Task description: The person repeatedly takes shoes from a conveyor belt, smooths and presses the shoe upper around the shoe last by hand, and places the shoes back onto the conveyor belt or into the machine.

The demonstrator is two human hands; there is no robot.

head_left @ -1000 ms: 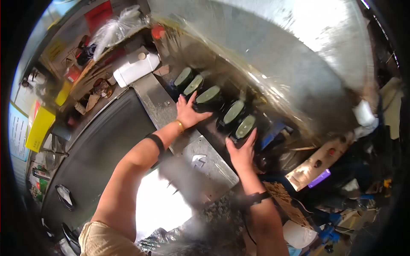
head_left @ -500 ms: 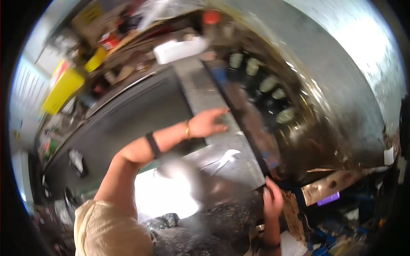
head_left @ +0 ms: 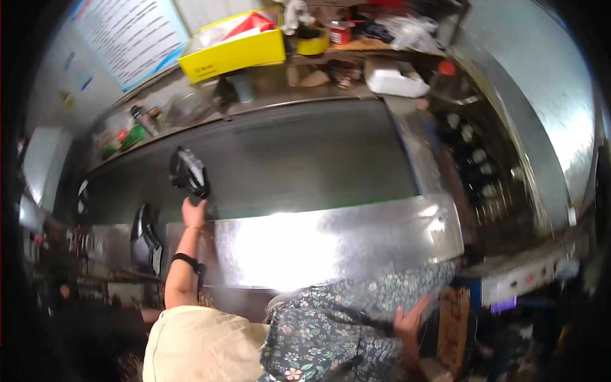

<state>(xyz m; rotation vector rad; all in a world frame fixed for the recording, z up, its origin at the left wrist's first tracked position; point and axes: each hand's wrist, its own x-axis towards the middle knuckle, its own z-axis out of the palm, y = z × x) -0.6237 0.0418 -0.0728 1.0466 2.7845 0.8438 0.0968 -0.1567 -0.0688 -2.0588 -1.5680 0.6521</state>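
My left hand (head_left: 193,211) is at the near edge of the dark belt (head_left: 305,159), its fingers closed on the near end of a black shoe (head_left: 189,172). A second black shoe (head_left: 147,239) lies on the metal ledge to the left of my forearm. At the far left end of the belt sits another dark shoe (head_left: 83,196). My right hand (head_left: 414,321) hangs low beside the floral apron (head_left: 318,337), fingers spread and holding nothing.
Several dark upright items (head_left: 474,156) stand in the recess at the right. A yellow box (head_left: 235,51), a white container (head_left: 396,77) and a red-capped bottle (head_left: 447,79) line the back ledge. A control panel (head_left: 522,280) is at lower right.
The view has swung left along the belt. My left hand has moved from the metal plate to the black shoe and closed on it. My right hand has drawn back from the recess to beside the apron.
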